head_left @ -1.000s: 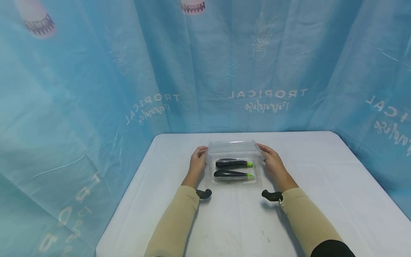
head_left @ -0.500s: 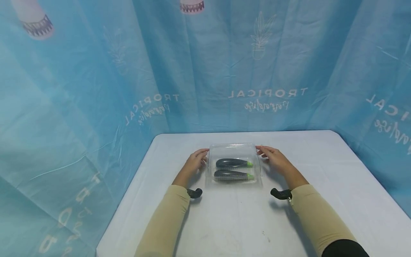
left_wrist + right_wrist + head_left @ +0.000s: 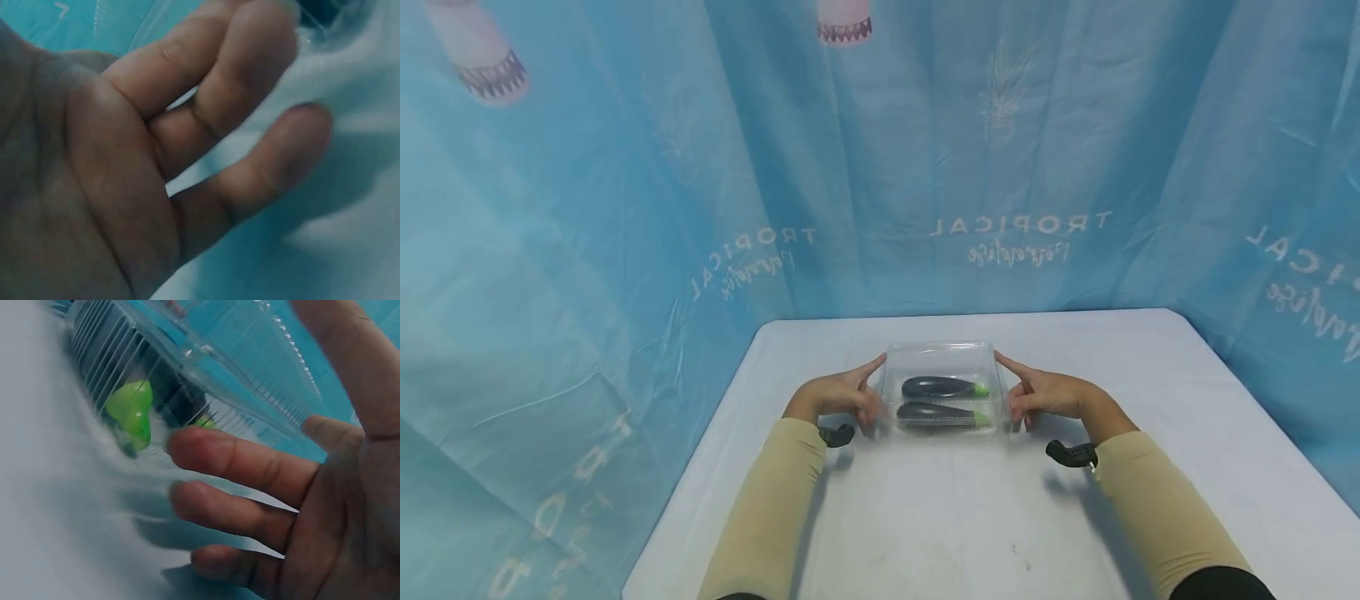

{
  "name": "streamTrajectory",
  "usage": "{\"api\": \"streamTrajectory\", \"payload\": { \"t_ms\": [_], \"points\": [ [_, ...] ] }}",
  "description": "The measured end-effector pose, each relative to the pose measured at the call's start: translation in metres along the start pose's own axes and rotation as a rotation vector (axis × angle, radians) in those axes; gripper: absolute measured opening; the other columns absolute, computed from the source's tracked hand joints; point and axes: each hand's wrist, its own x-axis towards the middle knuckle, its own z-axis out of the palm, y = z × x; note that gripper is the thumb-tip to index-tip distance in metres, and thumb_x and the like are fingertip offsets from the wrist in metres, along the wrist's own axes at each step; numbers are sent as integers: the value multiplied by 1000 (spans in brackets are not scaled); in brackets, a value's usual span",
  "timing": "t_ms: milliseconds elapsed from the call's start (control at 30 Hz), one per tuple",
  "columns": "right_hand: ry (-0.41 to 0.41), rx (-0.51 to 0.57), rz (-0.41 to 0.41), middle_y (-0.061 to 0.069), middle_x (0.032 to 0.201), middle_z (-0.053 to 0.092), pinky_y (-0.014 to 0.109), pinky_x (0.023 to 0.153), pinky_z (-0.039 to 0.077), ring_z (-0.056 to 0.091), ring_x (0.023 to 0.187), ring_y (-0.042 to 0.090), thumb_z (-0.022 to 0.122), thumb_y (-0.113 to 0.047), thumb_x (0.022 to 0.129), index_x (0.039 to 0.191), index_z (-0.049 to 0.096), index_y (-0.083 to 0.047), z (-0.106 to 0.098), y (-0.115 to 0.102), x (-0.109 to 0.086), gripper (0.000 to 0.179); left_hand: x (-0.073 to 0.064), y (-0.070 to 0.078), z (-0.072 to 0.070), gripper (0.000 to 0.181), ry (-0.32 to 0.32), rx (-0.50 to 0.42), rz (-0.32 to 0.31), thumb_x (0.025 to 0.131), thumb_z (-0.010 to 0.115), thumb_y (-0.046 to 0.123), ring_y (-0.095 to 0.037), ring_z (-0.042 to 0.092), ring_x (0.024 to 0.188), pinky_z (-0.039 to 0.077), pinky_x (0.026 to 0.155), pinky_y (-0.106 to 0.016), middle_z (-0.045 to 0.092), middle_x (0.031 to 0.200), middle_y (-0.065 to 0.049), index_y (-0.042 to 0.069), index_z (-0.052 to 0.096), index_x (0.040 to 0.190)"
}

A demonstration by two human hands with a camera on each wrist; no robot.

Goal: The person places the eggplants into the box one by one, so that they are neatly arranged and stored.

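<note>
A clear plastic clamshell box (image 3: pixel 942 360) sits on the white table, its lid lowered over two dark eggplants with bright green stems, a far eggplant (image 3: pixel 938 387) and a near eggplant (image 3: pixel 938 414). My left hand (image 3: pixel 838 396) is at the box's left side, forefinger stretched to the back left corner and the other fingers bent loosely. Mirroring it, my right hand (image 3: pixel 1056 395) reaches its forefinger to the back right corner. The right wrist view shows the ribbed box wall, a green stem (image 3: pixel 132 406) inside and my relaxed fingertips (image 3: pixel 200 449) beside it. Neither hand grips anything.
A white cloth covers the table (image 3: pixel 955 517), whose far edge meets a blue printed curtain (image 3: pixel 880 167). A black curved piece hangs at each wrist, including the right wrist piece (image 3: pixel 1070 454). Small dark marks dot the cloth near the front.
The lid came down from half raised to lying over the eggplants. Both hands moved outward from the box, and their forefingers stretched to its back corners.
</note>
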Motion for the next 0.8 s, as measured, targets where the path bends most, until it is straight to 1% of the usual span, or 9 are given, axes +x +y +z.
{"api": "streamTrajectory", "payload": {
  "t_ms": [67,133,233,300,467,567,667,733,800],
  "points": [
    [-24,46,15,25,97,70,53,78,61,69,84,41,75,-10,97,167,-15,-35,3,1,1,117,2,-2,1,127,-19,14,2,88,80,2,-29,70,79,61,84,-51,73,109,-27,34,-14,168],
    [-22,77,25,25,98,71,50,77,61,69,82,37,78,-7,94,167,-16,-38,6,2,1,123,4,-4,2,132,-23,32,5,87,84,3,-28,70,76,62,80,-46,74,106,-27,33,-17,167],
    [-16,122,35,26,97,72,46,76,61,69,82,31,76,-3,95,166,-16,-41,9,3,2,123,7,-7,4,134,-19,39,16,87,85,4,-28,72,75,62,77,-43,75,100,-26,33,-20,166],
    [-12,155,42,27,96,72,45,76,61,69,82,30,74,-1,96,165,-17,-42,11,2,2,121,7,-8,5,134,-23,25,20,88,84,3,-30,73,77,63,78,-45,75,99,-26,33,-21,166],
    [5,210,75,28,94,71,47,77,62,71,84,33,77,-6,96,164,-17,-45,19,0,5,123,4,-7,5,133,-59,4,10,91,82,3,-34,74,84,62,86,-50,74,104,-28,32,-24,164],
    [18,247,83,30,94,71,50,79,62,72,84,36,79,-4,94,164,-16,-46,22,-3,7,125,1,-3,5,132,-71,9,1,92,81,4,-37,74,87,62,86,-50,74,107,-29,31,-26,163],
    [22,284,78,33,94,70,55,81,62,72,84,39,76,1,94,164,-18,-45,23,-6,6,125,2,0,4,133,-67,7,-10,91,82,4,-38,74,92,62,85,-49,74,107,-29,32,-26,163],
    [24,300,82,34,95,70,58,83,61,72,85,41,74,3,95,164,-18,-45,22,-8,5,125,4,2,4,133,-57,13,-21,91,82,3,-37,74,95,62,84,-48,74,107,-28,34,-26,163],
    [25,310,82,34,96,70,59,84,61,72,87,42,73,4,95,164,-19,-44,22,-10,4,124,6,3,4,133,-47,16,-36,91,82,3,-34,73,93,62,82,-46,75,106,-27,37,-25,163]
  ]
}}
